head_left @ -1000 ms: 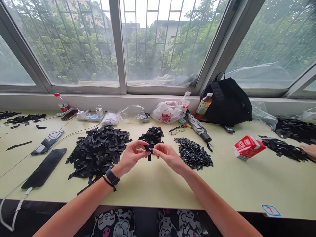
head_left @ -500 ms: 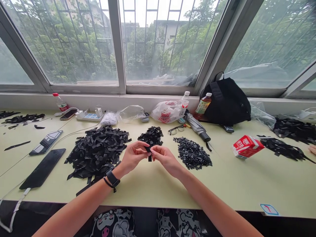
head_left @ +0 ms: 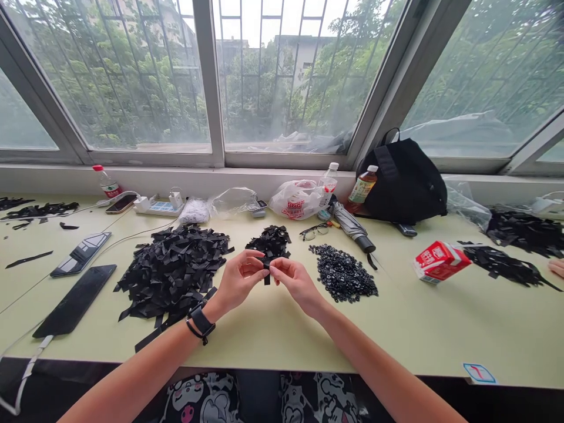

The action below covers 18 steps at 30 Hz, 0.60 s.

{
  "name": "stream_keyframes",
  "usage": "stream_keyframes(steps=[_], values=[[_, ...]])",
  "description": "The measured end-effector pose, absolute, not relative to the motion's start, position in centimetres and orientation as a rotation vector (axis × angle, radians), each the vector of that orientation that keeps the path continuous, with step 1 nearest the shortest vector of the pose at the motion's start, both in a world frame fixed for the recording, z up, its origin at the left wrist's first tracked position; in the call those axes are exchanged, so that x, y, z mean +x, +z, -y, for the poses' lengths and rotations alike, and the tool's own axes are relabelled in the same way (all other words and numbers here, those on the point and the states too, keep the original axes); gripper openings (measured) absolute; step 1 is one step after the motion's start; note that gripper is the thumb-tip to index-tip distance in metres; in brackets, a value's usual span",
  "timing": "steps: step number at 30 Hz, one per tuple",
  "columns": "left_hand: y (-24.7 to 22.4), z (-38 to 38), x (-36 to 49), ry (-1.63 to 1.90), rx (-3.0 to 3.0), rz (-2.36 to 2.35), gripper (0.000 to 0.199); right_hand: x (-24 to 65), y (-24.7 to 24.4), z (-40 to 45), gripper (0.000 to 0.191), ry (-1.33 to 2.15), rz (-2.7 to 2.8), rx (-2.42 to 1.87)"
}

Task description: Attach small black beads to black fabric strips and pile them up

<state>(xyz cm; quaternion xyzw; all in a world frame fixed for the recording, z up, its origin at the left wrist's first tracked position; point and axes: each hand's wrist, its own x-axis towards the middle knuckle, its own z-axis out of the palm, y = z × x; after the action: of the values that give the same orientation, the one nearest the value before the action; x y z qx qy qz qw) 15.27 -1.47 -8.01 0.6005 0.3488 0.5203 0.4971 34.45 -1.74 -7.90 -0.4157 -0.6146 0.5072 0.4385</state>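
The left hand (head_left: 238, 281) and right hand (head_left: 297, 285) meet, their fingers (head_left: 255, 264) pinched shut on a small black strip (head_left: 267, 277) (fabric or plastic, hard to tell). They hover above a pale green bench (head_left: 273, 341), between a heap of black strips (head_left: 171, 273) and loose black rings (head_left: 342, 273), below a barred window (head_left: 299, 76).

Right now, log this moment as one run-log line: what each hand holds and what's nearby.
left hand: pinches black strip | right hand: pinches same strip | nearby: black strip heap, small black rings

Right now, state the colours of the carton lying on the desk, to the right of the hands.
The carton is red and white; it shows best in the head view.
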Motion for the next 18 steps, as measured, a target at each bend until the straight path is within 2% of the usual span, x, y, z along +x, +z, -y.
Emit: stream_keyframes(steps=[12,18], values=[[-8.45,1.82,15.46,1.343,1.581,-0.887,0.023,34.67,-8.68,1.36,0.031,1.454,1.398,-0.937],[-8.53,1.69,15.26,1.335,1.652,-0.926,0.017,34.5,-8.57,1.57,0.03,1.349,1.523,-0.996]])
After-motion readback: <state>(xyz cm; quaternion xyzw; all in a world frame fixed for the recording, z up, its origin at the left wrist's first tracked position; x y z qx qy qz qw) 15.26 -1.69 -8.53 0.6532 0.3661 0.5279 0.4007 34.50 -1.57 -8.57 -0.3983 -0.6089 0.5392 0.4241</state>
